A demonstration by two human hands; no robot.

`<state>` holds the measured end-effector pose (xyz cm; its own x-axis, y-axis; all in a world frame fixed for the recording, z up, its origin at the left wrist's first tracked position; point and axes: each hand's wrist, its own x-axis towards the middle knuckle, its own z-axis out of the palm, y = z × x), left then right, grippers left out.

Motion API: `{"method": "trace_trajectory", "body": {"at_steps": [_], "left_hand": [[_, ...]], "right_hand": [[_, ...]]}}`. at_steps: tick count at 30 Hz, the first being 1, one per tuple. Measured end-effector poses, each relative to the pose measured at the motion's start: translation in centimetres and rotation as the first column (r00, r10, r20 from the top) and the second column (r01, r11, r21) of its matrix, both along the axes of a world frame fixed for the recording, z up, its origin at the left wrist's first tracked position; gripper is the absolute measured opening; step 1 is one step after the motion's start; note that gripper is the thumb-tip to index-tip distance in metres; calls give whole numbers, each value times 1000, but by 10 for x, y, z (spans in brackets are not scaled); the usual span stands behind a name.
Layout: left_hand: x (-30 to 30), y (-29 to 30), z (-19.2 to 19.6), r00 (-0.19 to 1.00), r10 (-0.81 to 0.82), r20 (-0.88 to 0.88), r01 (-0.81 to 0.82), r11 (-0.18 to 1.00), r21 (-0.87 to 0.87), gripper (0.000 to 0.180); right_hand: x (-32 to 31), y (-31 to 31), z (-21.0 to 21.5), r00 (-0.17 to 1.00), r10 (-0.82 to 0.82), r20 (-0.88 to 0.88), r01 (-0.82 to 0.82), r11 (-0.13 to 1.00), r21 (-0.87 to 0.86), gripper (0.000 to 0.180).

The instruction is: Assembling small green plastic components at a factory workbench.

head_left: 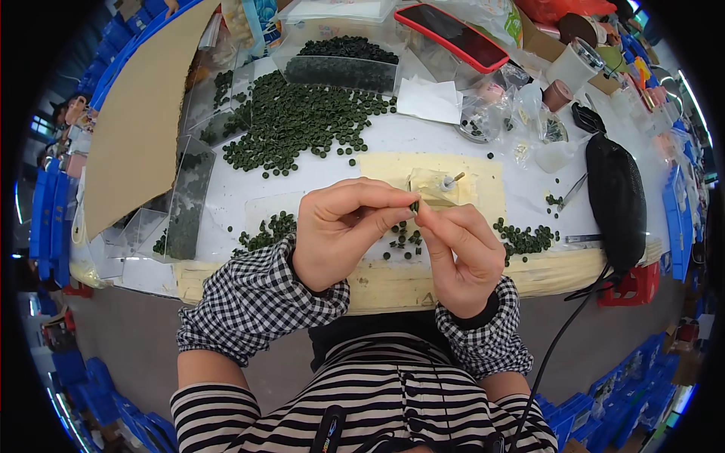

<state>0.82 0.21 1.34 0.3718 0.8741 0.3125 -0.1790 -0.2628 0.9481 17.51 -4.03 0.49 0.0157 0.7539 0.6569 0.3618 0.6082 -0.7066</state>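
My left hand (343,230) pinches a small dark green round piece (414,206) between thumb and fingertips. Against it, from the other side, press the fingertips of my right hand (466,255), also closed in a pinch. Just behind the fingers, a small post with a brown tip (455,181) stands on a yellowish taped pad (483,170). A few loose green pieces (402,240) lie below the hands. Small piles of like pieces sit beside my left wrist (276,229) and to the right of my right hand (529,239).
A large heap of green pieces (302,117) spreads at the back left, before a clear bin (340,72) of darker ones. Cardboard (151,113) leans at left. A red-cased phone (453,38), folded white paper (429,100), tweezers (574,189) and a black pouch (615,200) lie farther right.
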Motion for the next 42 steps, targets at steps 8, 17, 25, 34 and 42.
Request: {"method": "trace_trajectory", "body": {"at_steps": [8,17,25,34,42], "left_hand": [[-2,-1,3,999,0,-47,2,999,41,19],[0,0,3,999,17,-41,-12,994,112,20],[1,-2,5,999,-4,-36,6,999,40,22],[-2,1,0,989,63,-136,-28,970,241,22],[0,-2,5,981,114,-157,-62,950,305,21]], "right_hand": [[1,-1,3,1000,4,-13,-4,1000,14,34],[1,-1,2,999,7,-35,-7,1000,20,32],[1,0,2,999,7,-36,-6,1000,27,33],[1,0,1,1000,-18,-23,19,999,27,34],[1,-1,2,1000,-19,-16,19,1000,12,34]]}}
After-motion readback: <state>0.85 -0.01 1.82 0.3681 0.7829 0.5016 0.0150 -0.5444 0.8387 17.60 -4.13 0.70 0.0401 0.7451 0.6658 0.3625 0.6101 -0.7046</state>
